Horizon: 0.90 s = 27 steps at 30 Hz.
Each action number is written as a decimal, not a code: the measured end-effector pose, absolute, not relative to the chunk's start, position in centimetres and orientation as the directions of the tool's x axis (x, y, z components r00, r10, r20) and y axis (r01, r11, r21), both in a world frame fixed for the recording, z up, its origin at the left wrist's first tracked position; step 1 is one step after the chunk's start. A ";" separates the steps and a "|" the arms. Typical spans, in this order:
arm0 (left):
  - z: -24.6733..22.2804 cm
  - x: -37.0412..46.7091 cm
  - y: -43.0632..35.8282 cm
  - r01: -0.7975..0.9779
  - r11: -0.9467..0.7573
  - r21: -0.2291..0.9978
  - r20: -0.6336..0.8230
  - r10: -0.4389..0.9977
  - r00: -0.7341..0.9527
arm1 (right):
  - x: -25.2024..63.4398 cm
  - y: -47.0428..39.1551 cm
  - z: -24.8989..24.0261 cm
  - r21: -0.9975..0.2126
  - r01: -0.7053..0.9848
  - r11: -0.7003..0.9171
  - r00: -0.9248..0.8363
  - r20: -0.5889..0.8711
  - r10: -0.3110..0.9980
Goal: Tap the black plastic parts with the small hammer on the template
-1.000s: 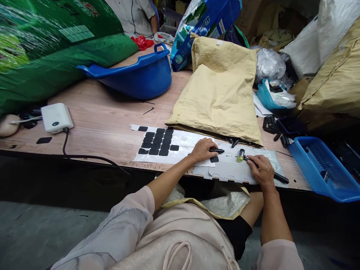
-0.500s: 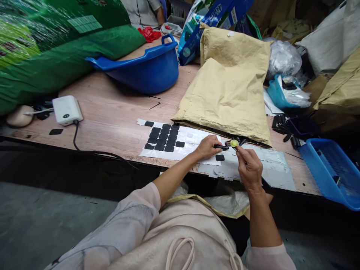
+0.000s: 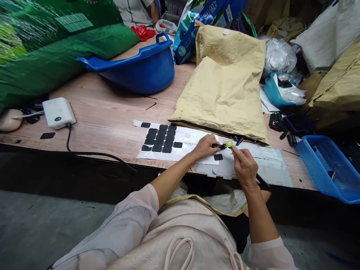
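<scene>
My left hand [image 3: 206, 146] is closed on a small black part [image 3: 218, 146] above the right end of a white sheet [image 3: 182, 152]. My right hand [image 3: 245, 165] grips a dark-handled tool [image 3: 263, 181] whose handle sticks out below the palm. A small yellow-green round piece [image 3: 229, 144] is at its fingertips, close against the black part. Rounded black squares [image 3: 159, 138] lie in rows on the sheet's left half. A single black square [image 3: 218, 157] lies just below my left fingers.
A tan sack [image 3: 219, 86] lies behind my hands. A blue basin [image 3: 140, 71] stands back left, a white box with a cable [image 3: 59, 112] at left. Right are a blue basket [image 3: 329, 168] and small black parts [image 3: 277, 120]. A person's arm [image 3: 154, 13] shows at the top.
The yellow-green piece and my right hand have come slightly nearer the black part in my left hand. The whole view has shifted a little.
</scene>
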State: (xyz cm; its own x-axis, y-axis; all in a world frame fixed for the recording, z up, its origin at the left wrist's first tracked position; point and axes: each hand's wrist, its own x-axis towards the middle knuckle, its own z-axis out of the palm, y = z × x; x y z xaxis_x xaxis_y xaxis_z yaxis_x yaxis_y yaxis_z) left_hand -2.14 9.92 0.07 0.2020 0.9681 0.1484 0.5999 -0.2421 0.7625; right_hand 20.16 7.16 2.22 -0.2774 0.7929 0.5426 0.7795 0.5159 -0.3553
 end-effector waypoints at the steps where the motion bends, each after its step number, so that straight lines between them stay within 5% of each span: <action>1: 0.1 -2.1 9.9 0.600 -0.242 0.763 0.148 0.968 0.201 | 20.2 7.2 2.2 -0.350 0.784 0.513 -0.286 0.530 0.798; 14: 0.2 -1.4 9.6 0.630 -0.225 0.744 0.168 0.974 0.149 | 28.6 10.4 1.6 -0.248 0.749 0.614 -0.469 0.456 0.756; 22: 1.4 -1.5 8.5 0.600 -0.267 0.754 0.198 0.963 0.181 | 28.8 10.8 0.4 -0.279 0.746 0.605 -0.438 0.479 0.761; 27: 1.9 -0.7 0.4 0.352 -0.444 0.824 0.217 0.821 0.528 | 28.9 10.7 0.3 -0.303 0.756 0.580 -0.407 0.476 0.779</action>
State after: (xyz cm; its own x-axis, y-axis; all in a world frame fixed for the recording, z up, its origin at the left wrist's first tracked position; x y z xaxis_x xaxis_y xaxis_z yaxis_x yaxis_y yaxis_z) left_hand -0.67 0.44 1.92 0.5282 0.8210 0.2168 0.3523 -0.4442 0.8237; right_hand 28.85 10.69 0.30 -0.4070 0.7793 0.4765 0.7560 0.5802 -0.3031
